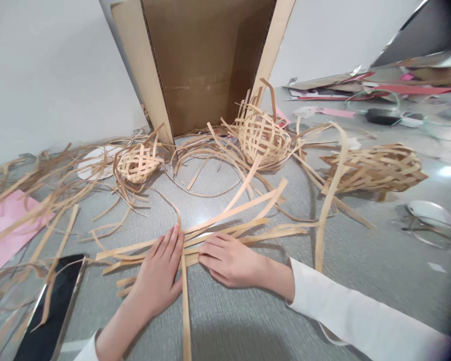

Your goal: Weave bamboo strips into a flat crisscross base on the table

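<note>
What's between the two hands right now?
In the head view, flat pale strips span the gap from left hand to right hand; a crosswise strip runs toward the picture's bottom edge.

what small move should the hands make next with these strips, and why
Probably have the right hand nudge the long pale strips closer together near the left hand. They fan apart toward the right with gaps between them, and the left hand lies flat across them, so it could likely steady them.
</note>
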A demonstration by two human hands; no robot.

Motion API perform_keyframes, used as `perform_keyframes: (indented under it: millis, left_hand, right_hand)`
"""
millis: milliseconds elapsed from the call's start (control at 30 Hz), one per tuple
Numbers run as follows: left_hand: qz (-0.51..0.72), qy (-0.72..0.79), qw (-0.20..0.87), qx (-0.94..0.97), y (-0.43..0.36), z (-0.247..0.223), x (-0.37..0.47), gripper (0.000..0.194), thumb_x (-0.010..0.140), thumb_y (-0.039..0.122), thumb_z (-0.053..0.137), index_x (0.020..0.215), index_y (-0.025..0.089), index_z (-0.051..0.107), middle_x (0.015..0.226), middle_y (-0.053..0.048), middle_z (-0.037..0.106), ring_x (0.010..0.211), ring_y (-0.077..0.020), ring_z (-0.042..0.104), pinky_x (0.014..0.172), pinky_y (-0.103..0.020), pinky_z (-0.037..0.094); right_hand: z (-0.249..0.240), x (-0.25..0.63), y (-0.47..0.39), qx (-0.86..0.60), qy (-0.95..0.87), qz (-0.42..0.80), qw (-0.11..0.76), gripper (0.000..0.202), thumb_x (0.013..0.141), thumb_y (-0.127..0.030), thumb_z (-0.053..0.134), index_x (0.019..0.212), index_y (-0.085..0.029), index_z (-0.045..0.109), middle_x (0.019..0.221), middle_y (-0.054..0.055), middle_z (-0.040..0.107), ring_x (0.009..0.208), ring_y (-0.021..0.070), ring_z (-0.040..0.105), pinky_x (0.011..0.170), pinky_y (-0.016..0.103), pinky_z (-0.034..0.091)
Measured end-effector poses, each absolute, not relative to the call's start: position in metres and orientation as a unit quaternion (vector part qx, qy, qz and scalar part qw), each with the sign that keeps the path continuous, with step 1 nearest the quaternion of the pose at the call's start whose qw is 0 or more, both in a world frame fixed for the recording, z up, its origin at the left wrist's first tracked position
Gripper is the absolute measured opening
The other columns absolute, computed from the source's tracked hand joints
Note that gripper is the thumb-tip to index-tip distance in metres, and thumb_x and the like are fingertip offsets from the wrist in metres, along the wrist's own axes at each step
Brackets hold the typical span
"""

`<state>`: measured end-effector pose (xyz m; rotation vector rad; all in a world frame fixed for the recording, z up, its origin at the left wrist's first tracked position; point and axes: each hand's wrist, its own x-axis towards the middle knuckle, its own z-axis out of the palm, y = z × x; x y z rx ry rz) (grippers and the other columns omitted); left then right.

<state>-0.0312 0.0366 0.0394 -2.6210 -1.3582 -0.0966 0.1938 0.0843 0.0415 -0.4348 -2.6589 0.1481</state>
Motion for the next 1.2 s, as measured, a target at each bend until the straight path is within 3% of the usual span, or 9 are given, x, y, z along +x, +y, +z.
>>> perform_keyframes:
  millis: [400,700,800,867,967,1033,1200]
  left_hand:
    - [-0.019,-0.459,0.078,-0.885,0.0364,0.0418,-0.0310,0.070,0.084,0.024,0.041,0.147,0.006,0.017,0.151,-0.018,0.025,0.139,-0.0261,0.025,0.110,-0.039,0.024]
    - [-0.022,-0.460,0.038,-0.887,0.0359,0.0451,-0.0321,0.071,0.083,0.020,0.040,0.148,0.009,0.014,0.153,-0.016,0.022,0.140,-0.0254,0.022,0.110,-0.041,0.025]
    - [-0.023,-0.465,0.038,-0.884,0.0357,0.0452,-0.0319,0.070,0.083,0.020,0.040,0.148,0.010,0.014,0.153,-0.015,0.021,0.140,-0.0251,0.022,0.110,-0.041,0.026]
    - [-0.026,-0.464,0.041,-0.885,0.0357,0.0438,-0.0322,0.070,0.084,0.020,0.040,0.148,0.010,0.015,0.153,-0.015,0.020,0.140,-0.0253,0.021,0.110,-0.041,0.026]
    - [-0.032,-0.458,0.049,-0.887,0.0363,0.0405,-0.0328,0.070,0.084,0.022,0.041,0.148,0.010,0.014,0.152,-0.016,0.023,0.140,-0.0259,0.022,0.110,-0.042,0.026]
    - [-0.038,-0.460,0.048,-0.886,0.0367,0.0391,-0.0330,0.070,0.085,0.022,0.041,0.148,0.010,0.012,0.152,-0.017,0.025,0.139,-0.0261,0.023,0.110,-0.043,0.028]
    - [-0.067,-0.483,0.000,-0.873,0.0366,0.0386,-0.0353,0.069,0.085,0.017,0.038,0.148,0.011,0.010,0.150,-0.017,0.029,0.138,-0.0268,0.028,0.108,-0.045,0.033]
  right_hand:
    - [0.0428,0.1954,0.0875,-0.118,-0.965,0.104,0.209,0.018,0.085,-0.017,0.045,0.086,-0.012,0.063,0.093,0.006,0.062,0.087,0.0185,0.049,0.085,0.034,0.040]
    - [0.0404,0.1945,0.0866,-0.140,-0.965,0.105,0.194,0.020,0.089,-0.017,0.043,0.090,-0.014,0.063,0.097,0.006,0.062,0.089,0.0171,0.052,0.083,0.031,0.042]
    - [0.0433,0.1948,0.0855,-0.145,-0.964,0.098,0.199,0.024,0.091,-0.018,0.041,0.100,-0.014,0.063,0.108,0.006,0.062,0.097,0.0178,0.053,0.088,0.032,0.041]
    - [0.0448,0.1948,0.0848,-0.147,-0.964,0.092,0.204,0.031,0.093,-0.020,0.039,0.117,-0.013,0.057,0.124,0.008,0.057,0.113,0.0194,0.048,0.100,0.035,0.035]
    - [0.0442,0.1939,0.0846,-0.176,-0.962,0.092,0.186,0.048,0.095,-0.027,0.038,0.139,-0.009,0.037,0.148,0.011,0.034,0.137,0.0227,0.023,0.113,0.042,0.017]
    - [0.0419,0.1929,0.0852,-0.213,-0.957,0.115,0.158,0.058,0.094,-0.036,0.040,0.144,-0.009,0.028,0.152,0.014,0.022,0.141,0.0239,0.012,0.115,0.043,0.013]
    - [0.0373,0.1917,0.0864,-0.255,-0.945,0.169,0.115,0.062,0.093,-0.045,0.042,0.144,-0.013,0.030,0.152,0.014,0.022,0.141,0.0242,0.015,0.115,0.043,0.014]
